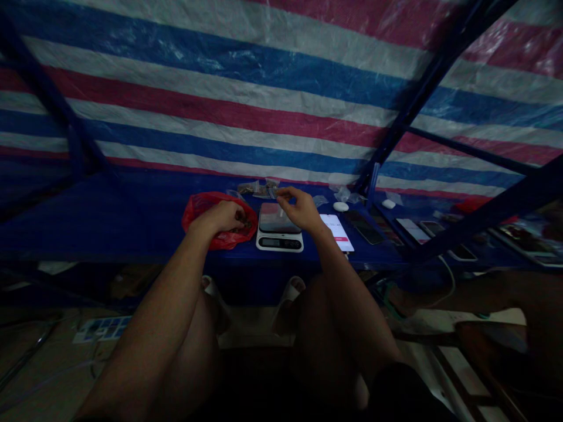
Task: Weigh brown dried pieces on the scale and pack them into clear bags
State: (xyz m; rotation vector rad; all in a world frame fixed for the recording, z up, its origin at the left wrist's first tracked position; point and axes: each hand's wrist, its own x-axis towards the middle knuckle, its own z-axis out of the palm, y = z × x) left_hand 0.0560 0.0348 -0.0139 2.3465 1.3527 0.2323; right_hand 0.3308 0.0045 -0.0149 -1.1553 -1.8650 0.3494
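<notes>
My left hand (pixel 223 216) is inside the mouth of a red plastic bag (pixel 200 205), its fingers curled among small brownish pieces (pixel 247 224). Whatever those fingers grip is too dark and small to name. Over the right part of a white digital scale (pixel 280 242) hangs my right hand (pixel 299 206), thumb and fingertips drawn together near the scale's back edge. Anything pinched there cannot be made out. The scale's dark plate (pixel 270 220) is partly covered by that hand. Just behind it lie several small clear bags (pixel 249 187) with brownish contents.
Right of the scale, a lit phone (pixel 338 233) lies on the blue table (pixel 149 234), near a white earbud case (pixel 341 207) and a dark phone (pixel 365 227). Blue metal posts (pixel 396 129) stand before a striped tarp (pixel 246 117). Another person's leg (pixel 475 290) is at right.
</notes>
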